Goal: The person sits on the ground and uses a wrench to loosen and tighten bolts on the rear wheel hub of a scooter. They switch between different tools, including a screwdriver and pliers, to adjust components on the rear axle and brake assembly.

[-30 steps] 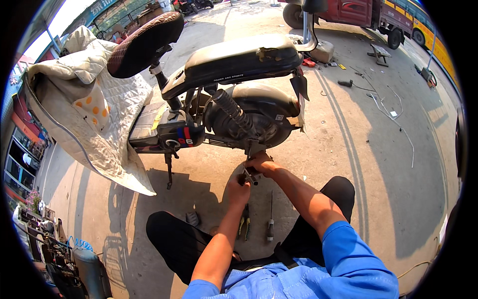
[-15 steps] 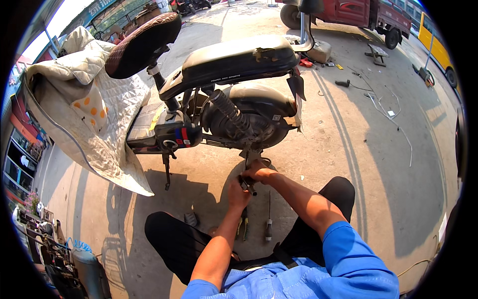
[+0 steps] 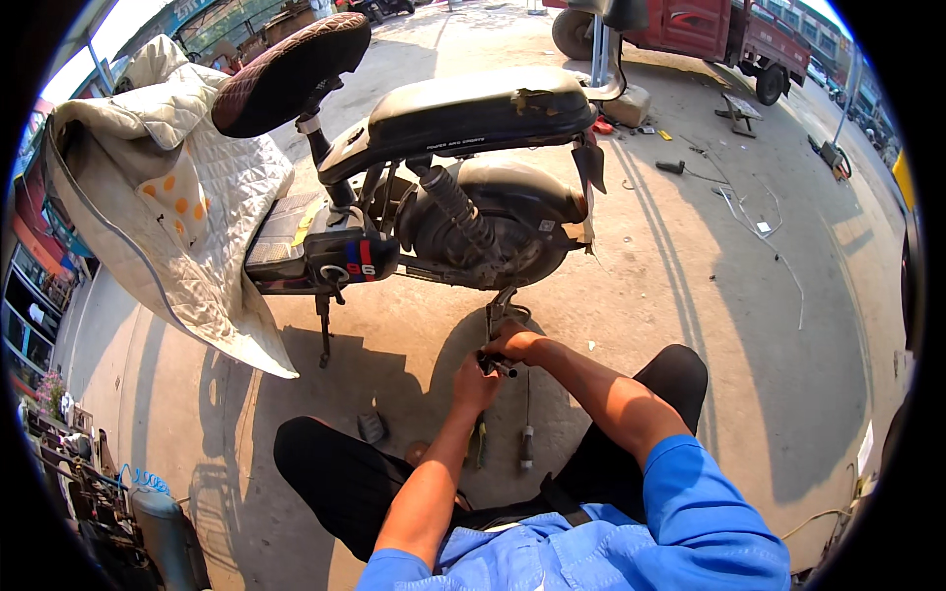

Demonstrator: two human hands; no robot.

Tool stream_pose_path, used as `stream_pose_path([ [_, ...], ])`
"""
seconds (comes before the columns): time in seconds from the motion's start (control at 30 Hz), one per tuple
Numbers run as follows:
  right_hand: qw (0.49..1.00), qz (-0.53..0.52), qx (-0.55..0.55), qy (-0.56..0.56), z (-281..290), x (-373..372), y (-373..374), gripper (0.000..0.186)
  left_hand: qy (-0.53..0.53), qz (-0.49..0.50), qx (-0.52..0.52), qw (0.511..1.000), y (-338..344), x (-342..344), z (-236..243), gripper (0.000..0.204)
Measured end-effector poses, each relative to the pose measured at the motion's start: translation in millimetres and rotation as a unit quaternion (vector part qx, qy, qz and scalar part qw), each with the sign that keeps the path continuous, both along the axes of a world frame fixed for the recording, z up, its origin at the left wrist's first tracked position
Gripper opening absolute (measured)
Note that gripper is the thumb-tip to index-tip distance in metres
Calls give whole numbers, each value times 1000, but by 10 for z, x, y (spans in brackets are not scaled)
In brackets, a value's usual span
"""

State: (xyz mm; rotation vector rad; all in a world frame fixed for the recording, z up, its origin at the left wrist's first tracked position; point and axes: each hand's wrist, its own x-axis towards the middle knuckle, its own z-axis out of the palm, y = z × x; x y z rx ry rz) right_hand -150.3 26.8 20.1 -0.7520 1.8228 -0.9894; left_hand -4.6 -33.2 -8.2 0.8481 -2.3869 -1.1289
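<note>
A black electric scooter [image 3: 463,118] stands before me, its rear wheel [image 3: 522,261] toward my hands. A dark metal piece with a tube end [image 3: 501,366] is below that wheel, under a bracket [image 3: 501,307]. My left hand [image 3: 475,386] is closed on the piece from the lower left. My right hand [image 3: 514,343] grips it from above right, fingers partly hidden. Between my knees lie yellow-handled pliers [image 3: 481,443] and a screwdriver [image 3: 527,448], beside a grey crumpled item [image 3: 371,426].
A quilted cover [image 3: 168,236] drapes over the scooter's front. A red cargo vehicle [image 3: 680,34], small stand [image 3: 739,113], wires [image 3: 774,251] and scattered parts lie beyond on the right. A grey tank with blue coiled hose [image 3: 158,522] and metal equipment are at the lower left.
The camera view has shifted slightly, and less of the yellow vehicle shows at the right. My hands stay on the metal piece, with only a small shift.
</note>
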Motion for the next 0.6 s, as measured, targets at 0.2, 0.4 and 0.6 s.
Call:
stream_pose_path([
  [0.2, 994, -49, 29, -95, 138, 87, 147, 19, 93, -28, 57, 994, 103, 19, -87, 35],
  [0.4, 993, -54, 62, -87, 147, 115, 247, 20, 74, -48, 224, 971, 173, 65, -13, 34],
  [0.6, 993, -88, 47, -69, 82, 248, 216, 29, 101, 35, 390, 915, 180, 82, 18, 35],
])
